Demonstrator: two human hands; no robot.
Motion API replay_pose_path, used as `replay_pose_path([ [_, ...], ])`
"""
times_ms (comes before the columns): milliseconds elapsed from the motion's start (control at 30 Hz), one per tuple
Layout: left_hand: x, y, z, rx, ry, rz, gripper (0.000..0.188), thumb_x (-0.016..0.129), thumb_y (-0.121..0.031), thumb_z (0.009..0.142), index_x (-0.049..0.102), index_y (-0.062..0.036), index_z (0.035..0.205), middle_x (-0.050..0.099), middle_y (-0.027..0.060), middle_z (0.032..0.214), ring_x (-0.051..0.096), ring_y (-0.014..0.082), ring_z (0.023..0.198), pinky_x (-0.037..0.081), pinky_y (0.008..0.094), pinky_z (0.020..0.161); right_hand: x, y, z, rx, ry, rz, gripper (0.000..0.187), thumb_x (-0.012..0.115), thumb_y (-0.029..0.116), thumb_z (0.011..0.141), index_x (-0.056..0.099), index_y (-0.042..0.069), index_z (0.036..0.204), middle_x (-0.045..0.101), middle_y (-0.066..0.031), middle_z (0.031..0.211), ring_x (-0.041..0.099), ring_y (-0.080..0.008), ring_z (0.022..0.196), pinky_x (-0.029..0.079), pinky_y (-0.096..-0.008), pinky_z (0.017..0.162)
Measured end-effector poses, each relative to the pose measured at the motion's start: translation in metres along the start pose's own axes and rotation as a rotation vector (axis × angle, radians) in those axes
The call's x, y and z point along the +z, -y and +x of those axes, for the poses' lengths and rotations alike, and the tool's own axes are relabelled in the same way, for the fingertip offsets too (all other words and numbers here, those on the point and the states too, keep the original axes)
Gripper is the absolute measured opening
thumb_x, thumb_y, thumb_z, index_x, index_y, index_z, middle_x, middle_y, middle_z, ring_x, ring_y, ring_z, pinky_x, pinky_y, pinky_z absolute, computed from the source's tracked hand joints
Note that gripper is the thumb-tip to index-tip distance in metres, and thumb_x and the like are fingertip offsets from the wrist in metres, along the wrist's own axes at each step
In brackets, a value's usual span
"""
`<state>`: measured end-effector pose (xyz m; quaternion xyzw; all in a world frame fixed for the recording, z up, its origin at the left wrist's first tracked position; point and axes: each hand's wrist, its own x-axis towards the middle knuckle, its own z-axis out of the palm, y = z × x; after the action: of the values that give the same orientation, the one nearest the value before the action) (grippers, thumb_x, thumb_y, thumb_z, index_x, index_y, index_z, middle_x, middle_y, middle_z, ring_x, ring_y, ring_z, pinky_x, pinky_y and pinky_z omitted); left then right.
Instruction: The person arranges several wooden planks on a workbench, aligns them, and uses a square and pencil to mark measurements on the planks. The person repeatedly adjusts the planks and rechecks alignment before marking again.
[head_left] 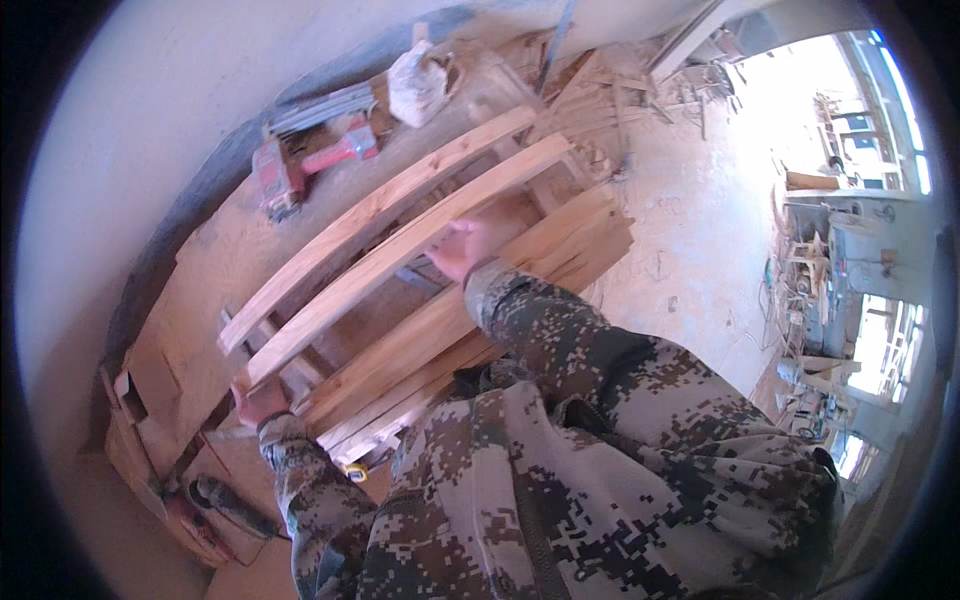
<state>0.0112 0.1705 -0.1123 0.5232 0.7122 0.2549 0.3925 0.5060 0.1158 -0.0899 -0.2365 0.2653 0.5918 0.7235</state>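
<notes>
A long pale wooden plank [410, 250] lies slantwise across short crosspieces in front of me. At its near left end my left hand [262, 402] is closed around the wood. My right hand [460, 250] grips the inner edge of this same plank near its middle, the fingers partly hidden by its side. Beyond it, roughly parallel, lies a second plank [370, 210], which neither hand touches. Closer to my body rest wider boards [440, 335], stacked side by side and passing under my right forearm.
A red power tool [310, 165] lies on the worktop beyond the planks, beside grey strips [322, 108] and a white bag [418, 85]. A yellow tape measure [357, 471] sits near my left sleeve. At lower left is a dark-bodied tool [232, 505]. Scrap wood [625, 95] litters the far side.
</notes>
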Motion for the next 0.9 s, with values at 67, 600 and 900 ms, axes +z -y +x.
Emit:
replay_pose_path([
  [67, 0.002, 0.006, 0.001, -0.021, -0.084, -0.166, 0.048, 0.059, -0.033, 0.098, 0.052, 0.0006, 0.132, 0.061, 0.0149, 0.132, 0.058, 0.0295, 0.120, 0.047, 0.0421, 0.105, -0.003, 0.000, 0.002, 0.011, -0.004, -0.004, 0.031, 0.059, 0.012, 0.073, 0.056, 0.009, 0.104, 0.061, -0.0097, 0.112, 0.055, -0.0329, 0.111, 0.042, -0.0558, 0.101],
  [600, 0.009, -0.001, 0.000, -0.324, -0.088, -0.865, 0.054, 0.081, -0.024, 0.081, 0.062, 0.0002, 0.125, 0.072, 0.0080, 0.115, 0.067, 0.0185, 0.106, 0.052, 0.0320, 0.094, -0.027, 0.004, 0.014, -0.072, -0.182, -0.313, 0.017, 0.055, 0.009, 0.078, 0.059, 0.007, 0.094, 0.065, -0.0097, 0.098, 0.060, -0.0310, 0.101, 0.047, -0.0508, 0.093],
  [900, -0.020, 0.038, 0.031, -0.270, 0.201, -0.139, 0.057, 0.062, -0.034, 0.093, 0.051, 0.0034, 0.134, 0.051, 0.0192, 0.142, 0.048, 0.0275, 0.133, 0.045, 0.0428, 0.107, -0.004, 0.026, -0.011, 0.017, -0.355, -0.578, 0.035, 0.052, 0.000, 0.084, 0.055, -0.002, 0.119, 0.060, -0.0200, 0.121, 0.059, -0.0355, 0.112, 0.050, -0.0469, 0.097],
])
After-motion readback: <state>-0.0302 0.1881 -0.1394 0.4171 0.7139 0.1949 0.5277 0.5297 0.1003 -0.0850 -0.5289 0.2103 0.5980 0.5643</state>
